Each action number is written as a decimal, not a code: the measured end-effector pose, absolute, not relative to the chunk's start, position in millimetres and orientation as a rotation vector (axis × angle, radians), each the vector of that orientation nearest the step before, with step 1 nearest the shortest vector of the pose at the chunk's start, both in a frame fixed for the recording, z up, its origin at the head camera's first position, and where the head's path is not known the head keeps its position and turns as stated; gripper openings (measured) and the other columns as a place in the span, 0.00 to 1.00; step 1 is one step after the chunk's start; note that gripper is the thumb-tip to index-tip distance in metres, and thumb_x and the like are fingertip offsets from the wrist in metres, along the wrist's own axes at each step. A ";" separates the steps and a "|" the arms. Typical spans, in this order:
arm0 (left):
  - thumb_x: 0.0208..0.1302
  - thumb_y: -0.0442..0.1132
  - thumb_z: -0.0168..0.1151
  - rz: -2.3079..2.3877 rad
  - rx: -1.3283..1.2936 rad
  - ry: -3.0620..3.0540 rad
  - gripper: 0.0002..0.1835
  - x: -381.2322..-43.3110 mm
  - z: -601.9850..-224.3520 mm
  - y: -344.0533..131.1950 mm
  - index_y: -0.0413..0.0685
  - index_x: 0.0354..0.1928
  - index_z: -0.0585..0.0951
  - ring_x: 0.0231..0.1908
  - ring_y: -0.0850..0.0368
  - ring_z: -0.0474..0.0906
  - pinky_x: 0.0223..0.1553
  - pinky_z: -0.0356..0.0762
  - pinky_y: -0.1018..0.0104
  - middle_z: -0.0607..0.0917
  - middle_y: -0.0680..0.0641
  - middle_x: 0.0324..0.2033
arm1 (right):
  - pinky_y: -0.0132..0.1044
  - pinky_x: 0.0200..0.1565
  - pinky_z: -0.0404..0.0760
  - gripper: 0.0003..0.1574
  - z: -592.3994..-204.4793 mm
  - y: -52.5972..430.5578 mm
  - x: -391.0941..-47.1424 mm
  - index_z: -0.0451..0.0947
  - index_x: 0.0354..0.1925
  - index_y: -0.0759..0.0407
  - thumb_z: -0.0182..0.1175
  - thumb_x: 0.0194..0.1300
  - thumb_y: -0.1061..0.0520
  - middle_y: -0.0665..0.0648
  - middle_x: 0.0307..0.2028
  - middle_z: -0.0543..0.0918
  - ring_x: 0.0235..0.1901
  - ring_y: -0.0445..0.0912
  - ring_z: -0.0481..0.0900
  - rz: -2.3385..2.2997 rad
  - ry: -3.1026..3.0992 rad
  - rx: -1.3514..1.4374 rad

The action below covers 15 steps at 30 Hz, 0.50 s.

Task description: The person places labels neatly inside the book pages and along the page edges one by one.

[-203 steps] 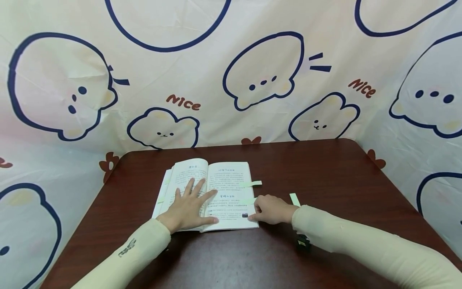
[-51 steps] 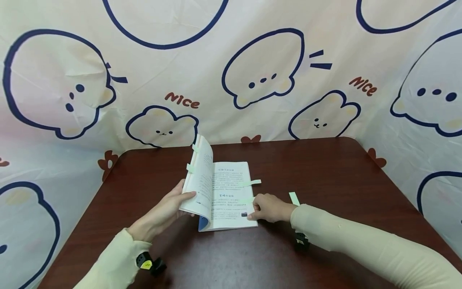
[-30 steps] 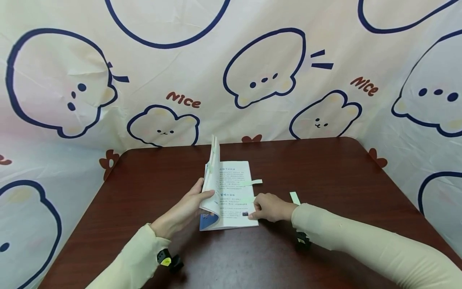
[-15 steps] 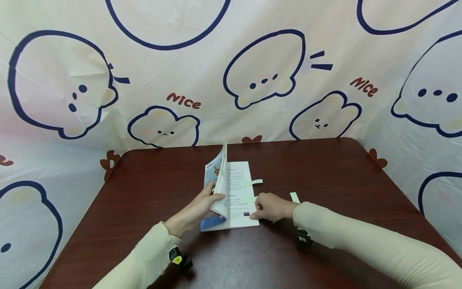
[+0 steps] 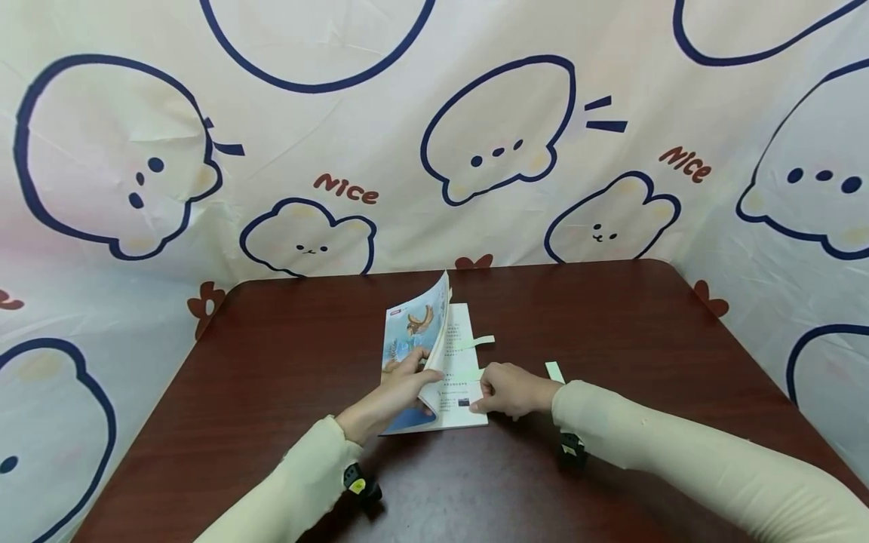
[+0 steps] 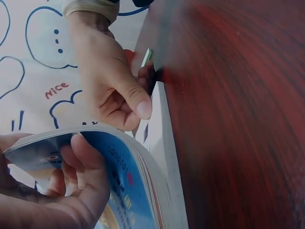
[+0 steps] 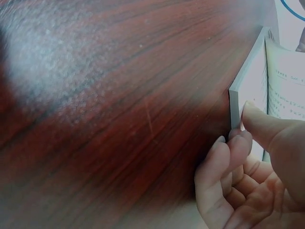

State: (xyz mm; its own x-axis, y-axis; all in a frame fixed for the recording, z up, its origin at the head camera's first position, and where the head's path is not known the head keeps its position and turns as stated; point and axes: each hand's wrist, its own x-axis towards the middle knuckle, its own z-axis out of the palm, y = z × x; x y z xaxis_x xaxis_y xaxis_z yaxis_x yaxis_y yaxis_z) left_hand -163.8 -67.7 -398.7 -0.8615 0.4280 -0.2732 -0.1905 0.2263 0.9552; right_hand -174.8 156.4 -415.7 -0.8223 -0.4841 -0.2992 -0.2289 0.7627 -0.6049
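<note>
A paperback book (image 5: 417,320) lies partly open on the table in the head view, its blue illustrated cover facing up on the left. My left hand (image 5: 397,391) grips the cover and a thick stack of pages, thumb on the inner side, holding them raised and curved over the right part. In the left wrist view the cover (image 6: 119,167) bends around the fingers. My right hand (image 5: 512,391) pinches the book's right edge, thumb on the page and curled fingers at its side, as the right wrist view also shows. Pale green sticky tabs (image 5: 483,341) stick out of that edge.
Beyond the right hand, a loose-looking pale green strip (image 5: 554,371) lies partly hidden by the right sleeve. The dark brown wooden table (image 5: 577,317) reaches a cartoon-printed cloth wall (image 5: 400,151). Black wrist cameras (image 5: 363,486) sit under both sleeves.
Earlier the left hand lay spread on the open page; then it took the left pages and cover and has swung them rightward, bringing the cover into sight. The right hand has stayed put.
</note>
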 end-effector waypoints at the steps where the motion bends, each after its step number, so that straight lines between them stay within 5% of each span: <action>1: 0.75 0.39 0.49 1.671 0.216 2.026 0.18 -163.9 -399.7 -66.3 0.42 0.62 0.64 0.35 0.53 0.77 0.28 0.77 0.66 0.74 0.35 0.54 | 0.28 0.16 0.70 0.27 -415.6 156.3 -174.7 0.69 0.15 0.53 0.69 0.66 0.51 0.47 0.11 0.69 0.09 0.38 0.70 -0.780 2.516 -0.539; 15: 0.73 0.39 0.54 1.656 0.186 1.981 0.13 -166.6 -411.5 -55.8 0.43 0.54 0.67 0.32 0.54 0.75 0.27 0.79 0.64 0.74 0.42 0.45 | 0.29 0.20 0.64 0.26 -417.3 156.9 -176.5 0.70 0.15 0.53 0.69 0.66 0.51 0.46 0.12 0.69 0.12 0.38 0.67 -0.743 2.536 -0.595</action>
